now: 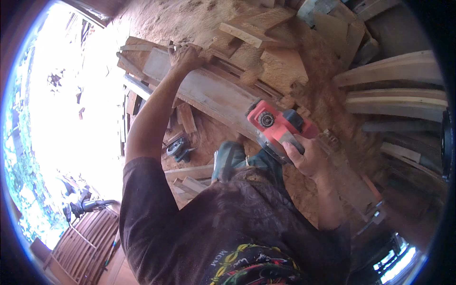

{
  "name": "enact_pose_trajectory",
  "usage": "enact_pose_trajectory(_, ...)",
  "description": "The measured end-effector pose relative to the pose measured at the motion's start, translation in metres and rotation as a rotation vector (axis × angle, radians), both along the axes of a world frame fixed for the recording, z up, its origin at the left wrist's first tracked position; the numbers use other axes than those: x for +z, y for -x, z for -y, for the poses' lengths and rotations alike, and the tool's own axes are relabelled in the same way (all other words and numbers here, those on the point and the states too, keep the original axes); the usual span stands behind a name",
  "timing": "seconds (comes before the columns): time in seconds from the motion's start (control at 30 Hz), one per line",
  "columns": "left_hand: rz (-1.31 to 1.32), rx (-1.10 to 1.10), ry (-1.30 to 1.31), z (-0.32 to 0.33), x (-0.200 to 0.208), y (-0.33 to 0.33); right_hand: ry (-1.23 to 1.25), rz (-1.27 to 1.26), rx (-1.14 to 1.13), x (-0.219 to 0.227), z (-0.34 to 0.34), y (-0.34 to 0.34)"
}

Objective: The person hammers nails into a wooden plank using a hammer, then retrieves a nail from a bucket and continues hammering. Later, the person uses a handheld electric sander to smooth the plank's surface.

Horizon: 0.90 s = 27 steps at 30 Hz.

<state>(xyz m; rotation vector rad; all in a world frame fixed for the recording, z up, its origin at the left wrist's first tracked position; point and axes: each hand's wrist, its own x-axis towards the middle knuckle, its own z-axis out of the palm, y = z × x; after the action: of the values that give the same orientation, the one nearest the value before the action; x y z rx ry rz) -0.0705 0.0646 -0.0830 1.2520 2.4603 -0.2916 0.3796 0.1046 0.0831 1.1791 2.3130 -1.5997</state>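
Observation:
A red and black electric planer (278,124) rests on a long, flat wooden board (213,92), near the board's close end. My right hand (311,159) is wrapped around the planer's rear handle, thumb on top. At the far left part of the board, my left hand (186,56) is closed over its edge with the fingers curled. The board slants from the upper left toward my legs, and its surface looks pale and dusty. The planer hides the part of the board beneath it.
Sawdust covers the ground around several wood offcuts (284,66). A dark power tool (179,149) lies left of my legs. Curved planks (396,102) are stacked at the right. Slatted wood (85,242) stands at the lower left, and bright daylight enters from the left.

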Motion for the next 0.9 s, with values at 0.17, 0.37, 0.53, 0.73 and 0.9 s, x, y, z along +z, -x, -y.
enact_pose_trajectory(0.17, 0.035, 0.001, 0.029, -0.015, -0.026, 0.008, 0.032, -0.057, -0.042, -0.016, 0.001, 0.0)
enact_pose_trajectory(0.37, 0.0, -0.003, -0.099, -0.013, -0.041, 0.005, -0.011, -0.037, -0.013, -0.018, 0.007, -0.01)
enact_pose_trajectory(0.53, 0.072, 0.041, -0.167, -0.004, -0.008, -0.008, -0.005, 0.022, 0.017, -0.009, 0.004, -0.005)
enact_pose_trajectory(0.73, 0.662, 0.55, -0.86, 0.069, 0.031, -0.07, -0.197, -0.068, 0.039, -0.016, 0.008, -0.012)
enact_pose_trajectory(0.9, 1.181, 0.561, -0.968, 0.145, 0.093, -0.21, -0.748, -0.393, 0.169, 0.008, 0.024, 0.013)
